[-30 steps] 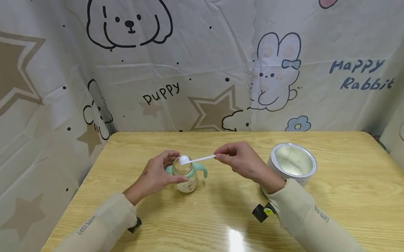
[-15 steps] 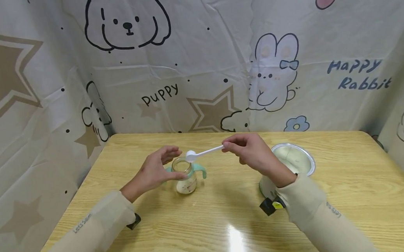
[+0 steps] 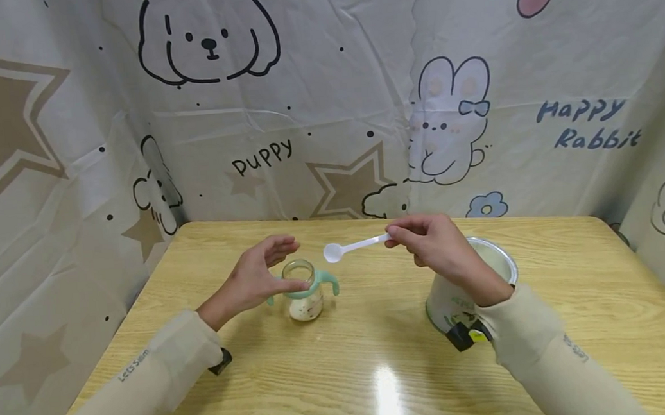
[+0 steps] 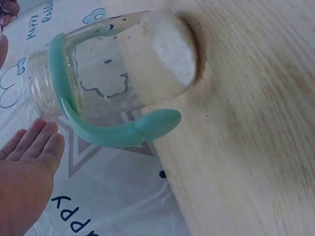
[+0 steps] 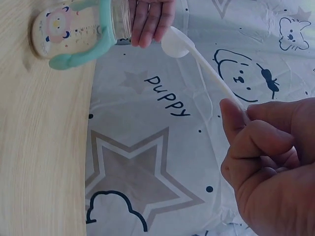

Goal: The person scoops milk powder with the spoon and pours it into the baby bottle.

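Observation:
A clear baby bottle (image 3: 307,308) with mint-green handles stands upright and uncapped on the table, white powder (image 4: 173,51) at its bottom. My left hand (image 3: 253,278) is beside the bottle's mouth, fingers stretched out behind it and thumb across the front. In the left wrist view those fingertips lie right by the neck. Between thumb and fingers, my right hand (image 3: 438,246) pinches the handle end of a white measuring scoop (image 3: 333,253). The scoop's bowl is in the air to the right of the bottle's mouth.
A tall milk powder can (image 3: 449,305), open at the top with a silver rim, stands at the right, partly hidden by the right hand and wrist. The wooden table (image 3: 321,382) ends at a printed cloth (image 3: 330,92) behind.
My right hand has moved right with the scoop, taking its bowl from over the bottle's mouth to beside it. The left fingers have spread wider at the bottle's neck.

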A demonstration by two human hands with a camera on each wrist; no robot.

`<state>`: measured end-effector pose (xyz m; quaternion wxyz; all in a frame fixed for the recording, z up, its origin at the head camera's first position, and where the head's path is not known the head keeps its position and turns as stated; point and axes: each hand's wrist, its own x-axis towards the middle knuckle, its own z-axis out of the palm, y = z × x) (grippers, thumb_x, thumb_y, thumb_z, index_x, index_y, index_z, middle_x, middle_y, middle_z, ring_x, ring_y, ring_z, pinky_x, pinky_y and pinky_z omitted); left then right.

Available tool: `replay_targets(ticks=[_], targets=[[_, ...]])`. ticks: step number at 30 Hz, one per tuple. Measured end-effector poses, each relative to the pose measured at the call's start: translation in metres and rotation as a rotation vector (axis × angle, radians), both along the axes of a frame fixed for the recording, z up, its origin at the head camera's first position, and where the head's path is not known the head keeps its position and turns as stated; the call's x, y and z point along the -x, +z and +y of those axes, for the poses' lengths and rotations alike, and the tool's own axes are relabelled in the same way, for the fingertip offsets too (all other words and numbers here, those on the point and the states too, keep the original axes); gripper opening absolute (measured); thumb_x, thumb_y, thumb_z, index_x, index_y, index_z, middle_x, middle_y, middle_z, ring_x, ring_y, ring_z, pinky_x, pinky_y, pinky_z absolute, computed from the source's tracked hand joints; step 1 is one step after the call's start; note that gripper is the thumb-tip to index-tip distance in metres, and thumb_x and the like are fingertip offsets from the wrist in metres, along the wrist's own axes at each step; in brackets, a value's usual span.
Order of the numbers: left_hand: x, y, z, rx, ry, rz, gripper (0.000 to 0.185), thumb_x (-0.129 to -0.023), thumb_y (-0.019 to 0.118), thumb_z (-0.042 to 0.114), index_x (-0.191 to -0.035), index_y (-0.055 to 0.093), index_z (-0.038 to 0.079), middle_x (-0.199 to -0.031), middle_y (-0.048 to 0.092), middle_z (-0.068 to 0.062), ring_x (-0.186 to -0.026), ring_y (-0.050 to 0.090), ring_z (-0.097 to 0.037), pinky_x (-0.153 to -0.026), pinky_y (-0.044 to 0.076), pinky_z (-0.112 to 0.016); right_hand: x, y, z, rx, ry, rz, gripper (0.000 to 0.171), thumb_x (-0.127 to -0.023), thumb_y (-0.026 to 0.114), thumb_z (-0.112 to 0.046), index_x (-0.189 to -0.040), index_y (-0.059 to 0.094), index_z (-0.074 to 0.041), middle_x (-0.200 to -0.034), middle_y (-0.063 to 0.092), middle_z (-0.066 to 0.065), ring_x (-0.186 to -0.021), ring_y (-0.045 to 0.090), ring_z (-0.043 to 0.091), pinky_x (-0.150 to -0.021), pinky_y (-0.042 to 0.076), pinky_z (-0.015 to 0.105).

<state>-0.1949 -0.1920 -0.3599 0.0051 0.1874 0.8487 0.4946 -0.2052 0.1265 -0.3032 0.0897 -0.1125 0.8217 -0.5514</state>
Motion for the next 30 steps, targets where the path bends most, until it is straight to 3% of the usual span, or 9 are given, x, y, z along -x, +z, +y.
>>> replay_targets(ticks=[17, 30], targets=[[0.005, 0.003, 0.013, -0.042, -0.047, 0.021, 0.072, -0.077, 0.088, 0.008, -0.137, 0.05, -0.006, -0.136, 0.057, -0.019, -0.129, 0.053, -0.034, -0.111, 0.042, -0.044, -0.003, 0.005, 0.027, 0.0, -0.043, 0.013, 0.032, -0.103, 0.058, -0.022, -0.12, 0.065, 0.005, -0.087, 0.072, 0.0, -0.052, 0.034, 0.005, -0.045, 0.033, 0.019], [0.006, 0.005, 0.031, -0.078, -0.078, 0.017, 0.072, -0.076, 0.089, 0.01, -0.136, 0.051, -0.006, -0.135, 0.058, -0.018, -0.128, 0.054, -0.032, -0.11, 0.043, -0.042, -0.009, 0.011, 0.052, -0.075, -0.073, 0.021, 0.04, -0.103, 0.058, -0.031, -0.121, 0.063, 0.005, -0.088, 0.071, -0.002, -0.051, 0.036, 0.007, -0.047, 0.037, 0.022]])
